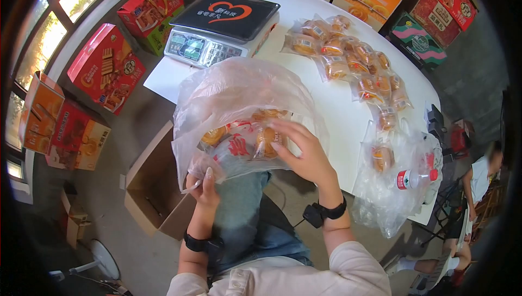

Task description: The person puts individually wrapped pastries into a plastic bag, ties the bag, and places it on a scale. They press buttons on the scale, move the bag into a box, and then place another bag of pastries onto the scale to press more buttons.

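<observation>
Pale shirt (272, 282) nearest; left grip (205, 188) pinching plastic bag (244, 86); wrapped bun (265, 143) inside bag, pinched at fingertips of right grip (309, 157).

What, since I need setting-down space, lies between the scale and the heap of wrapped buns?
Only bare white tabletop separates the scale from the wrapped buns, in the head view.
</observation>
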Available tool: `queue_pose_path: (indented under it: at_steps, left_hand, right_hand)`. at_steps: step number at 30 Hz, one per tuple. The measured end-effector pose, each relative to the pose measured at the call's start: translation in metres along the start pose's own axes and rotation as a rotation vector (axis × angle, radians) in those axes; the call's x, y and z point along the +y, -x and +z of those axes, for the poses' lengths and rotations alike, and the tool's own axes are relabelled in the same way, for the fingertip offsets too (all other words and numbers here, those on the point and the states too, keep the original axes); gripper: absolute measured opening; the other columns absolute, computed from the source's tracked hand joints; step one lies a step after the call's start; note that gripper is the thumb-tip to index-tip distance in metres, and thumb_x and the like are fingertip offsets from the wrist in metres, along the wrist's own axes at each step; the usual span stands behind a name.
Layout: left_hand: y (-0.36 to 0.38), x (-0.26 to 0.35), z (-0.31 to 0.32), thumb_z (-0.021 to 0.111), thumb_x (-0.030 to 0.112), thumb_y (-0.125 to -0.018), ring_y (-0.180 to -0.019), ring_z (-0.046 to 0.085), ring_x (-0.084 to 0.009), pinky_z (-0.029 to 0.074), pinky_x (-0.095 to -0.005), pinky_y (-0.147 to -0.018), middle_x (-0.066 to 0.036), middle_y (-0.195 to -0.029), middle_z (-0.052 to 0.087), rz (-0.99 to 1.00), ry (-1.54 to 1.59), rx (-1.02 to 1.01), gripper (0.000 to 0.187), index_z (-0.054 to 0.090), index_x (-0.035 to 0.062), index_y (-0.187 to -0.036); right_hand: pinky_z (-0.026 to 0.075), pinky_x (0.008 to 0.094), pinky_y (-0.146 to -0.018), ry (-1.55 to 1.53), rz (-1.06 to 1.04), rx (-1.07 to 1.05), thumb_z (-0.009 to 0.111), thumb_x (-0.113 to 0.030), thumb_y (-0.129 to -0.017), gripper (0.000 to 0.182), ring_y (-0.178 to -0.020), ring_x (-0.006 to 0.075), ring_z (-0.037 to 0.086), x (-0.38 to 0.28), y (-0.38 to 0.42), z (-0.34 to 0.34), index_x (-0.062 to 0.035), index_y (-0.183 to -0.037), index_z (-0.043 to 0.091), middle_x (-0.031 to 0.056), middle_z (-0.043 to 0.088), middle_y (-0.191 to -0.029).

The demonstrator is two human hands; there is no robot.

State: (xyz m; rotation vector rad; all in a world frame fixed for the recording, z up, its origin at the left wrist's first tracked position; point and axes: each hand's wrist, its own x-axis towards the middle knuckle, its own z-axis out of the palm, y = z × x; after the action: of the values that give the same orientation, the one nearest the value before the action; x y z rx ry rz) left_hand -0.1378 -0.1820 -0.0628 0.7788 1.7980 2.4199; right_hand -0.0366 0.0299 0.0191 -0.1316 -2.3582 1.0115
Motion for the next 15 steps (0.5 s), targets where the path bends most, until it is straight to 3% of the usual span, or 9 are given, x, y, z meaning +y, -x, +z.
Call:
queue_pose_path:
  at_steps: [1,3,5,7,9,10,12,15]
  left_hand:
    - [0.001,0.001,-0.001,0.052,0.014,-0.078,-0.078,0.053,-0.0143,0.042,-0.0262,-0.073,-0.007,-0.092,0.058,-0.041,0.024,0.01,0.029,0.055,-0.0045,-0.1]
    - [0.001,0.002,0.002,0.052,0.015,-0.078,-0.079,0.053,-0.0145,0.041,-0.0265,-0.073,-0.007,-0.092,0.057,-0.088,0.06,0.018,0.029,0.055,-0.0045,-0.099]
    - [-0.001,0.005,0.006,0.05,0.012,-0.083,-0.078,0.052,-0.0136,0.041,-0.0266,-0.071,-0.007,-0.087,0.057,-0.041,0.053,0.06,0.022,0.056,-0.0044,-0.097]
    - [0.0,0.004,0.006,0.05,0.011,-0.083,-0.08,0.052,-0.0138,0.041,-0.0273,-0.073,-0.007,-0.09,0.057,-0.048,0.082,0.075,0.024,0.055,-0.0051,-0.1]
    - [0.0,0.0,0.0,0.05,0.011,-0.082,-0.081,0.052,-0.0139,0.041,-0.0273,-0.073,-0.008,-0.091,0.057,-0.026,0.034,0.05,0.026,0.054,-0.0059,-0.103]
    - [0.001,-0.003,-0.003,0.05,0.011,-0.082,-0.082,0.053,-0.014,0.041,-0.027,-0.074,-0.008,-0.094,0.057,-0.005,0.037,0.051,0.028,0.054,-0.0061,-0.104]
    - [0.002,-0.003,-0.002,0.05,0.011,-0.082,-0.083,0.053,-0.0141,0.041,-0.0267,-0.075,-0.008,-0.095,0.057,-0.025,0.073,0.062,0.028,0.054,-0.0062,-0.104]
    - [0.002,-0.003,-0.003,0.051,0.012,-0.082,-0.085,0.053,-0.0137,0.041,-0.0261,-0.076,-0.008,-0.097,0.057,-0.077,0.144,0.057,0.03,0.053,-0.0057,-0.106]
  right_hand:
    - [0.044,0.038,-0.083,0.005,0.002,-0.001,0.055,-0.02,-0.083,0.031,-0.093,0.0305,0.057,-0.004,0.008,-0.007,-0.0022,-0.108,0.054,0.0152,0.058,-0.106]
    - [0.044,0.0377,-0.082,-0.211,0.251,0.045,0.055,-0.014,-0.083,0.026,-0.091,0.0282,0.056,-0.007,0.03,-0.03,-0.0022,-0.106,0.056,0.0117,0.059,-0.103]
    - [0.042,0.038,-0.085,0.048,0.387,0.385,0.057,-0.012,-0.08,0.029,-0.092,0.0257,0.055,0.02,0.061,-0.039,-0.0036,-0.108,0.056,0.0088,0.06,-0.099]
    - [0.036,0.0411,-0.091,0.648,0.593,0.455,0.062,-0.014,-0.075,0.041,-0.103,0.0272,0.049,0.04,0.082,-0.065,-0.0047,-0.114,0.053,0.0129,0.056,-0.105]
    - [0.031,0.0455,-0.095,1.111,0.593,0.549,0.067,-0.017,-0.069,0.057,-0.111,0.0329,0.042,0.082,0.128,-0.088,-0.0051,-0.121,0.045,0.0194,0.051,-0.112]
    - [0.031,0.0455,-0.095,1.121,0.599,0.552,0.067,-0.017,-0.069,0.057,-0.111,0.0329,0.042,0.1,0.15,-0.1,-0.0051,-0.121,0.045,0.0194,0.051,-0.112]
    - [0.029,0.0488,-0.097,1.116,0.841,0.538,0.071,-0.02,-0.066,0.071,-0.117,0.0385,0.034,0.12,0.182,-0.117,-0.0042,-0.126,0.037,0.0246,0.044,-0.119]
    - [0.03,0.0482,-0.096,1.045,0.728,0.535,0.072,-0.022,-0.064,0.076,-0.115,0.0403,0.036,0.133,0.204,-0.13,-0.0028,-0.127,0.035,0.0253,0.045,-0.119]
